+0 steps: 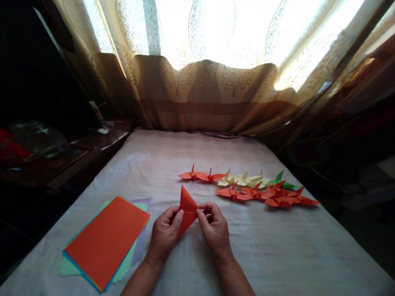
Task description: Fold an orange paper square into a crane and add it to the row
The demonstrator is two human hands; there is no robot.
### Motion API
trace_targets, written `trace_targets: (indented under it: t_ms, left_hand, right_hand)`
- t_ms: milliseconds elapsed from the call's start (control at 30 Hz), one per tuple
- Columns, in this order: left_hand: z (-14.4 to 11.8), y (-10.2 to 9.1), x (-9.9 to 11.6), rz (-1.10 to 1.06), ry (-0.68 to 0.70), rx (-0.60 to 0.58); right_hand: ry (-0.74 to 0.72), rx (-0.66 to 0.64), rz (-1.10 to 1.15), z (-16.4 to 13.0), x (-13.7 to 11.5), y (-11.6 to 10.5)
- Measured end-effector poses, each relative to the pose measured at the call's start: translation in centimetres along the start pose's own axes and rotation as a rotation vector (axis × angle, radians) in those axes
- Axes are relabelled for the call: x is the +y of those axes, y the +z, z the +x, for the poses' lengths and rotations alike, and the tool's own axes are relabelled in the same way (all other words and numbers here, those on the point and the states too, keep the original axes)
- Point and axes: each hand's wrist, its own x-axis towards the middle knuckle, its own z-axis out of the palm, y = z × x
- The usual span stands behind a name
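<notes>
Paper [188, 204]: folded, pointed | fingers [178, 220]: pinching sides | jar [41, 139]: seemingly glass

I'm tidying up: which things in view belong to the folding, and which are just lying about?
Likely the job:
orange paper between left hand and right hand
paper stack
paper cranes

Likely just lying about:
clear jar
unclear red item

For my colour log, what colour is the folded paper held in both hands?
The folded paper is orange-red, seen best in the head view.
</notes>
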Motion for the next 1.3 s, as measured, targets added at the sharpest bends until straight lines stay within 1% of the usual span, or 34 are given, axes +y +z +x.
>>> trace_targets:
  t_ms: [67, 133, 167, 233, 400, 567, 700, 833, 967, 1100, 1300]
  left_hand:
    - [0.0, 0.1, -0.1, 0.023, 0.018, 0.037]
    - [-0.1, 0.2, -0.2, 0.043, 0.035, 0.068]
    - [-0.2, 0.2, -0.2, 0.052, 0.041, 0.073]
    - [-0.3, 0.3, -0.2, 0.07, 0.05, 0.062]
    - [-0.6, 0.3, 0.2, 0.088, 0.093, -0.011]
    - [-0.5, 0.2, 0.3, 0.037, 0.099, -0.092]
    - [-0.4, 0.3, 0.1, -0.013, 0.044, -0.096]
    - [-0.4, 0.3, 0.0, -0.016, 0.014, -0.099]
    - [-0.4, 0.2, 0.1, -0.002, 0.012, -0.093]
    - [-0.4, 0.2, 0.3, 0.024, 0.005, -0.084]
    - [-0.3, 0.2, 0.2, 0.084, 0.038, -0.035]
  right_hand:
    - [-0.171, 0.082, -0.13, 0.0, -0.5, -0.1]
    - [-0.305, 0.114, -0.217, -0.1, -0.9, -0.1]
    - [-0.341, 0.102, -0.241, -0.2, -1.0, 0.0]
    - [-0.367, 0.059, -0.253, -0.3, -1.1, 0.1]
    - [-0.362, -0.013, -0.167, -0.4, -1.2, 0.2]
    - [-0.304, -0.069, -0.08, -0.2, -1.8, 0.0]
    - [-0.263, -0.086, -0.029, -0.2, -2.0, 0.0]
    - [-0.256, -0.114, 0.002, -0.2, -2.0, -0.1]
    - [-0.23, -0.142, 0.015, -0.2, -2.0, -0.1]
    - [-0.214, -0.141, 0.003, -0.2, -2.1, 0.0]
    - [-0.189, -0.142, -0.007, -0.2, -2.3, 0.1]
